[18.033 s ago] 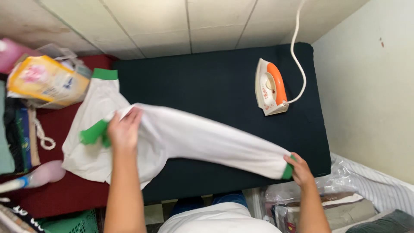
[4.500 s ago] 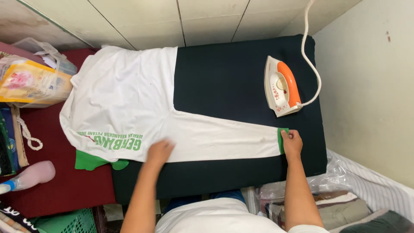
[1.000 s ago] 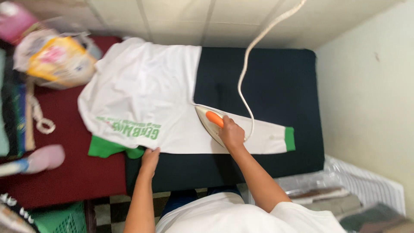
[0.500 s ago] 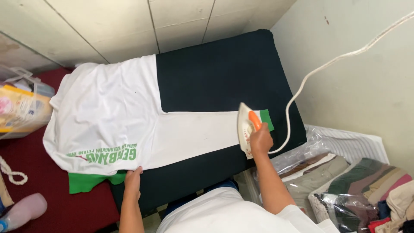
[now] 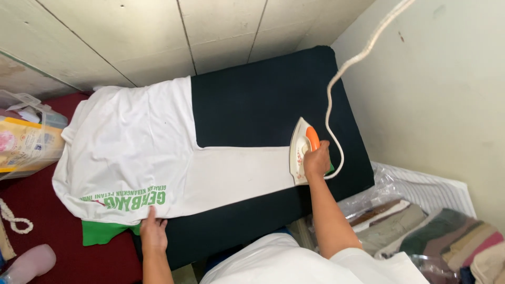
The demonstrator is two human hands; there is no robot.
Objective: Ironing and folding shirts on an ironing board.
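A white long-sleeved shirt [image 5: 131, 152] with green lettering and a green collar lies spread over a dark ironing pad [image 5: 252, 100]. Its sleeve [image 5: 236, 173] stretches rightward across the pad. My right hand [image 5: 317, 160] grips the orange handle of a white iron [image 5: 301, 152], which is tipped on its side at the sleeve's cuff end. My left hand [image 5: 153, 232] presses flat on the shirt's near edge beside the green collar. The iron's white cord [image 5: 347, 68] loops up to the upper right.
A plain wall [image 5: 442, 84] rises on the right. Folded clothes in clear plastic bags [image 5: 421, 231] lie at lower right. A yellow packet in a clear bag [image 5: 23, 147], a white string and a pink bottle [image 5: 29, 263] lie on the red surface at left.
Over the last second my right hand slid the iron rightward along the sleeve to its cuff end. My left hand stayed on the shirt's near edge.
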